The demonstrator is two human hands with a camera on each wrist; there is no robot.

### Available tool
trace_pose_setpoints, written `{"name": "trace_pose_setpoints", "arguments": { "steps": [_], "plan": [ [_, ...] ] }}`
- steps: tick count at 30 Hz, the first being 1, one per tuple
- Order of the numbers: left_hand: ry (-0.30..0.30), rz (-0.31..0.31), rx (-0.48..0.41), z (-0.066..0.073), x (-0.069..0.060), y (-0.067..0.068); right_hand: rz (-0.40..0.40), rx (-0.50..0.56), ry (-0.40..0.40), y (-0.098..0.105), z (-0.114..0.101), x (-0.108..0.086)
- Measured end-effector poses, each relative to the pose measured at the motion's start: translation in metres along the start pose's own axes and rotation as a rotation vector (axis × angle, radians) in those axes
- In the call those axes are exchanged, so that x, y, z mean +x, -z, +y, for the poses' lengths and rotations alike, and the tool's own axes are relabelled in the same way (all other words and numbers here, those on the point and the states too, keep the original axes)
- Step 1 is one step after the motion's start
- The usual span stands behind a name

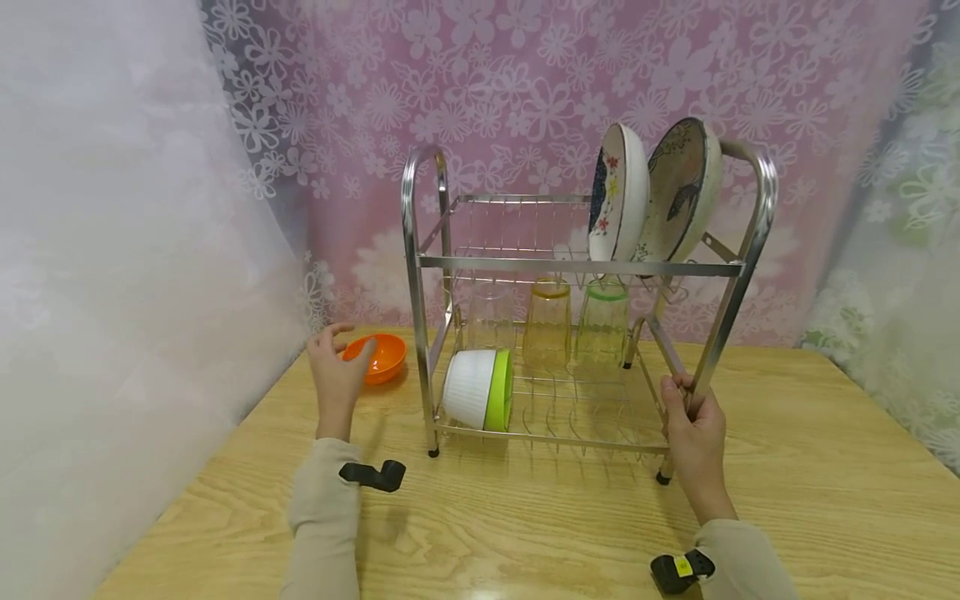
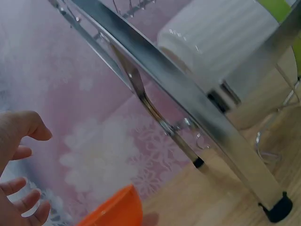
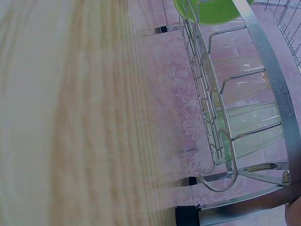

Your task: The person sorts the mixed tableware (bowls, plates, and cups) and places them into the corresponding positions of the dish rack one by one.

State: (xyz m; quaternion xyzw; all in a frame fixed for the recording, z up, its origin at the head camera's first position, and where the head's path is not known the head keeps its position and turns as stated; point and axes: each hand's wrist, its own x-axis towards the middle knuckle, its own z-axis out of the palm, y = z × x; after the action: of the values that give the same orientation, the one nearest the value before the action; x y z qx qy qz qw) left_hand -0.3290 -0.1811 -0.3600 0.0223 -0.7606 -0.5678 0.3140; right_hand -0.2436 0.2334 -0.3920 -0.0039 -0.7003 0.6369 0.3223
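In the head view my left hand (image 1: 335, 371) is raised beside an orange bowl (image 1: 386, 360) left of the rack, thumb and fingers spread apart. The left wrist view shows those fingers (image 2: 23, 188) holding nothing, with the orange bowl's edge below. My right hand (image 1: 693, 437) grips the front right leg of a two-tier metal dish rack (image 1: 585, 266). On the lower tier a white ribbed bowl (image 1: 468, 388) and a green bowl (image 1: 500, 392) lie on their sides, nested together. Two patterned bowls stand on edge on the upper tier: a white one (image 1: 633, 196) and a brownish one (image 1: 678, 200).
Behind the lower tier are a clear glass (image 1: 491, 317), a yellow glass (image 1: 547, 321) and a green glass (image 1: 602, 321), all rim up. The rack stands on a wooden table (image 1: 525, 517). Floral curtains (image 1: 510, 83) hang behind and at the sides.
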Motion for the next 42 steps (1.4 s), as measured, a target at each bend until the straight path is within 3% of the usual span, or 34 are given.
{"name": "trace_pose_setpoints", "arguments": {
  "steps": [3,7,10,17,20,23,30,35,42],
  "plan": [
    [0.096,-0.066,0.090,-0.027,0.001,-0.006,-0.007,0.014,-0.003,0.000,0.000,0.000],
    [0.158,-0.108,0.231,-0.054,-0.002,-0.014,-0.015,0.032,-0.001,0.000,0.000,-0.001],
    [0.170,-0.096,0.286,-0.063,-0.008,-0.018,-0.015,0.033,-0.004,0.000,0.001,-0.001],
    [0.160,-0.105,0.314,-0.071,-0.010,-0.022,-0.007,0.028,0.005,0.000,0.000,-0.001],
    [0.142,-0.106,0.307,-0.076,-0.010,-0.024,0.006,0.016,0.005,0.000,-0.001,-0.001],
    [0.111,-0.066,0.292,-0.081,-0.010,-0.027,0.011,0.008,-0.001,0.000,-0.002,-0.001],
    [0.121,0.007,0.149,-0.086,-0.012,-0.029,0.009,-0.042,-0.025,0.000,-0.001,-0.001],
    [0.161,0.052,0.069,-0.083,-0.009,-0.027,0.006,-0.030,-0.022,0.000,0.000,-0.001],
    [0.158,0.148,0.047,-0.074,-0.004,-0.019,0.002,-0.028,-0.004,0.000,0.000,-0.001]
  ]
}}
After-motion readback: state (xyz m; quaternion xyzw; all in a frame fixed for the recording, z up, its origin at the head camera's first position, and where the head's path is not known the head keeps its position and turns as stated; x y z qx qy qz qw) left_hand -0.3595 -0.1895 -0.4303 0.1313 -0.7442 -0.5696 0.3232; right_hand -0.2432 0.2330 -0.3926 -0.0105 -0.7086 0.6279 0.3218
